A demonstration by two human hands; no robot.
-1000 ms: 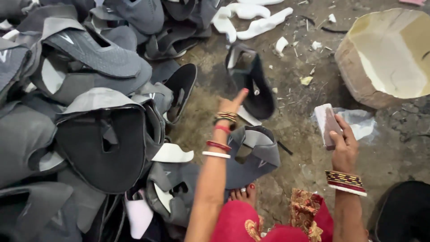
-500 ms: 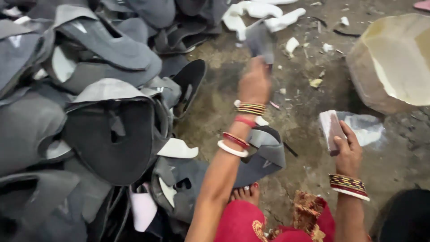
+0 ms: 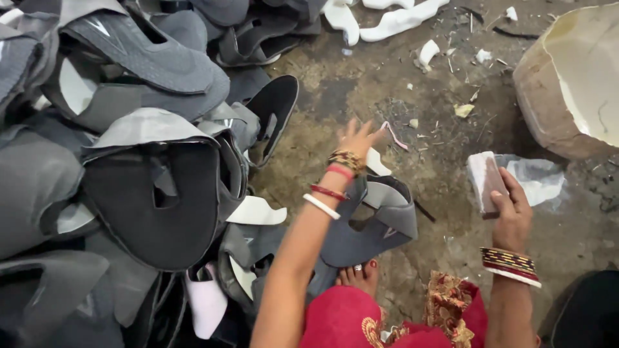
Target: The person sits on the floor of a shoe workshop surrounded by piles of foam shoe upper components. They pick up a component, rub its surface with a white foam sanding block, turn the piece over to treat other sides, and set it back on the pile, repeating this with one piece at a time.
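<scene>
On my far left the grey shoe uppers (image 3: 148, 193) lie heaped one over another, so the pile leans toward me within easy reach. A black upper piece (image 3: 274, 113) sits at its edge, open side up. My left hand (image 3: 356, 138) is stretched out above the dirt floor (image 3: 361, 84), fingers spread and holding nothing; it hovers near a thin pink scrap (image 3: 393, 135) and a white offcut (image 3: 377, 164) without touching either, as far as I can see. Below my left wrist one grey upper (image 3: 380, 222) rests by my foot (image 3: 359, 276), close beside me and apart from the heap. Further right, my right hand (image 3: 512, 216) is closed around a small block (image 3: 485, 180), white with a brown face, held upright with the brown face turned toward me. Behind it lies a crumpled pale plastic sheet (image 3: 535, 180). At the far right sits a torn sack (image 3: 567, 84), its mouth open toward me.
</scene>
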